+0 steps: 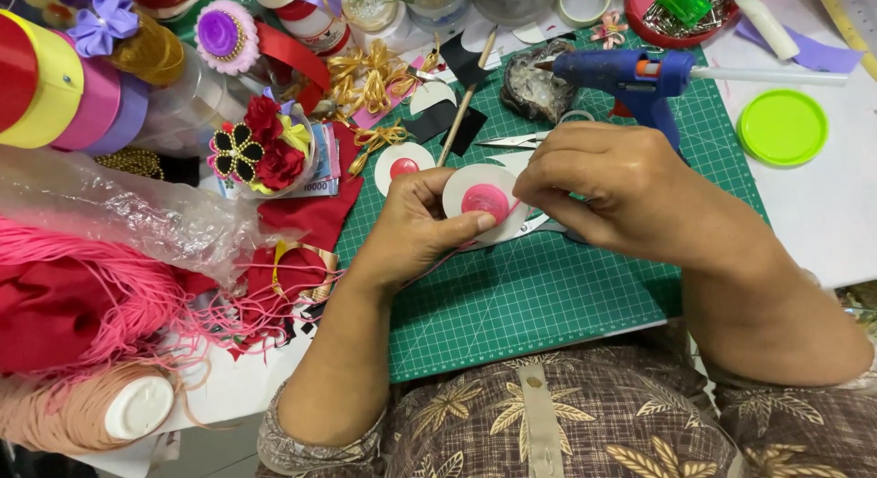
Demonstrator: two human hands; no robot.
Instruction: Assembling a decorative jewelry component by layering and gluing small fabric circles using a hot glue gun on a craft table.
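1. Holding a round white card disc with a pink coil in its middle, the left hand keeps it up over the green cutting mat. The left grip is closed on the disc, thumb on the front near the bottom edge, fingers behind.
2. The right hand sits just beside the disc, at its right edge. Its finger and thumb tips are pressed tight together, and a thin pink cord seems to run from there down under the left hand. I cannot see the pinch itself clearly.
3. The step in hand looks like winding the pink cord round and round to make the pink coil bigger. The coil covers only the middle of the disc, so a lot of white still shows.
4. The next move, I think, calls for laying the cord snug next to the last ring, with no gap, while the left hand turns the disc a little.
5. A blue glue gun lies on the mat behind the hands, with small silver scissors near it.
6. Another white disc with a red centre lies on the mat to the left, and a big heap of pink cord rests on the counter further left.
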